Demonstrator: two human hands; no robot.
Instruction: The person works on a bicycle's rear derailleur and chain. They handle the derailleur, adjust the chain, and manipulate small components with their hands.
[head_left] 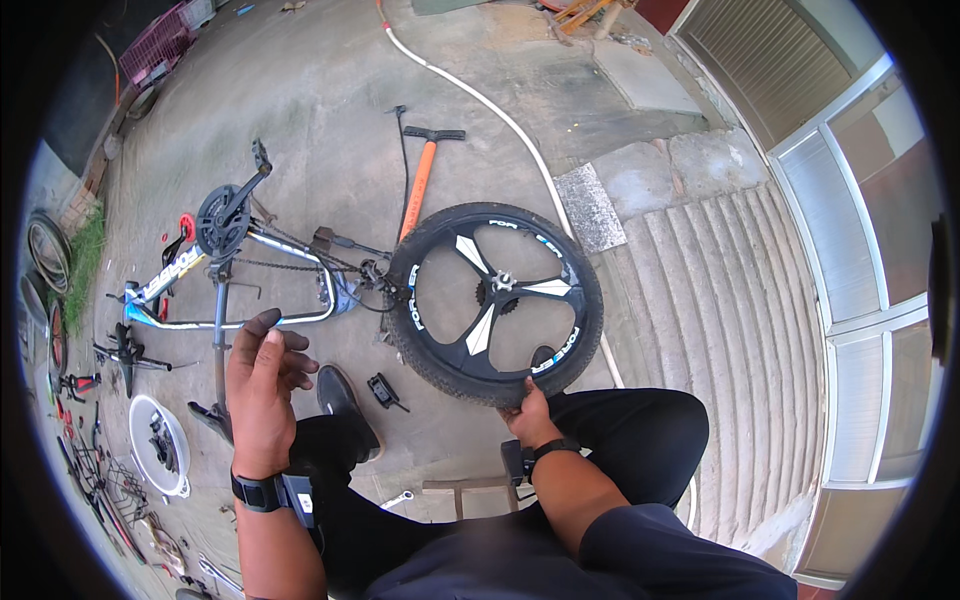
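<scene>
A bicycle wheel (551,289) with a knobbly black tyre and a black three-spoke rim with white patches stands tilted before me. My right hand (532,418) is closed on the near edge of its tyre, thumb on top. Around the wheel's hub sits a dark sprocket, partly hidden behind the spokes. My left hand (268,378) is raised at the left, over the near side of the bicycle frame (290,320). Its darkened fingers are loosely bent and apart, with nothing visible in them. The white and blue frame lies with its crank and chainring (222,220) upward; its rear end is beside the wheel.
Beyond the wheel stands an orange floor pump (420,185) with a black handle. A white hose (480,95) runs along the concrete. At left are a white basin (143,452) of small parts, a loose pedal (384,391) and several tools. Ridged concrete (715,330) rises at right.
</scene>
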